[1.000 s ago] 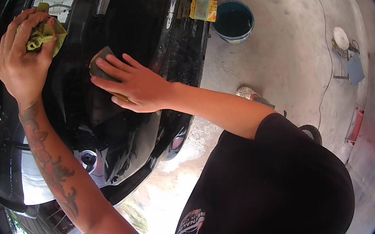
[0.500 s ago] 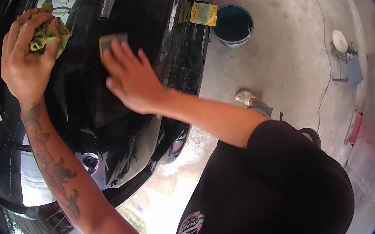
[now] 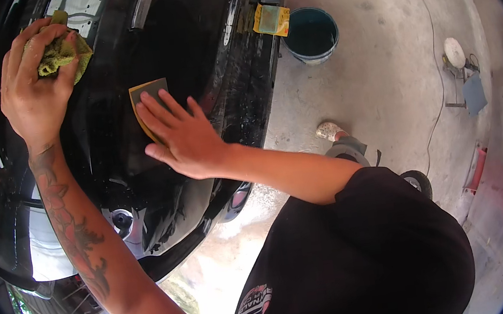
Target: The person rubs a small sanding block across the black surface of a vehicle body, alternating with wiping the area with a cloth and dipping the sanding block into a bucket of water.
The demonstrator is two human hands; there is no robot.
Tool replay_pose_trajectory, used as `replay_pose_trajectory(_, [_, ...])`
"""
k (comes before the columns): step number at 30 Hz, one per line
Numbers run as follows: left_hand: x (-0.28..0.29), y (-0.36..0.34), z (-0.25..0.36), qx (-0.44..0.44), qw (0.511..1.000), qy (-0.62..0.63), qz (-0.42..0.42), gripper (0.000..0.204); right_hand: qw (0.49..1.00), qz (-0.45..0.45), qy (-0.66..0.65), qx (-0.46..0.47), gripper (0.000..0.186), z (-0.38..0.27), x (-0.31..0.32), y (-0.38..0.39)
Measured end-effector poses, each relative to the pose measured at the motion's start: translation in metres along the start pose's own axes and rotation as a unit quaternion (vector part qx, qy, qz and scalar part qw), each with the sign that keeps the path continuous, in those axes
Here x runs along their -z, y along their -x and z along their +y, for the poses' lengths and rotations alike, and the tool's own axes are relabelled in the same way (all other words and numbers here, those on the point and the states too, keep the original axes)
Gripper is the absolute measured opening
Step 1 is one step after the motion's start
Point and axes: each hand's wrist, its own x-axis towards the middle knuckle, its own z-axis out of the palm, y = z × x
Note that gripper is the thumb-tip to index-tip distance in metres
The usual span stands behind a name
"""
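My left hand point(image 3: 36, 94) is closed around a crumpled yellow-green cloth point(image 3: 80, 55), resting against the black car body point(image 3: 109, 80). My right hand point(image 3: 190, 139) presses a dark grey piece of sandpaper with a yellow edge point(image 3: 147, 89) onto the glossy black panel. Its fingers lie nearly straight over the sheet, the thumb stands out by the yellow edge, and the palm hides the lower part. Small wet spots show on the black surface around both hands.
A yellow packet with a greenish sheet point(image 3: 271, 19) lies on the car's edge. Just beyond stands a bucket of dark liquid point(image 3: 313, 59) on the concrete floor point(image 3: 379, 80). A cable point(image 3: 439, 73) runs over the floor. Farther right is a small stand with a white oval top point(image 3: 454, 52).
My right hand has slid the sandpaper toward me over the black panel, down in the picture. My left hand and its cloth have barely moved.
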Motion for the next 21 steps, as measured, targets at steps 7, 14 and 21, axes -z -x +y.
replay_pose_trajectory(7, [-0.003,-0.008,0.007,-0.002,1.000,0.009,-0.001,0.030,0.992,0.109,0.011,-0.055,0.074,0.051,0.029,-0.078])
replay_pose_trajectory(14, [0.000,0.000,0.005,-0.006,1.000,0.012,0.005,0.029,1.000,-0.001,0.028,-0.002,0.077,0.032,0.001,-0.011])
replay_pose_trajectory(21, [-0.003,-0.005,0.004,-0.012,1.000,0.014,0.001,0.029,0.992,0.114,-0.001,-0.051,0.073,0.049,0.017,-0.066])
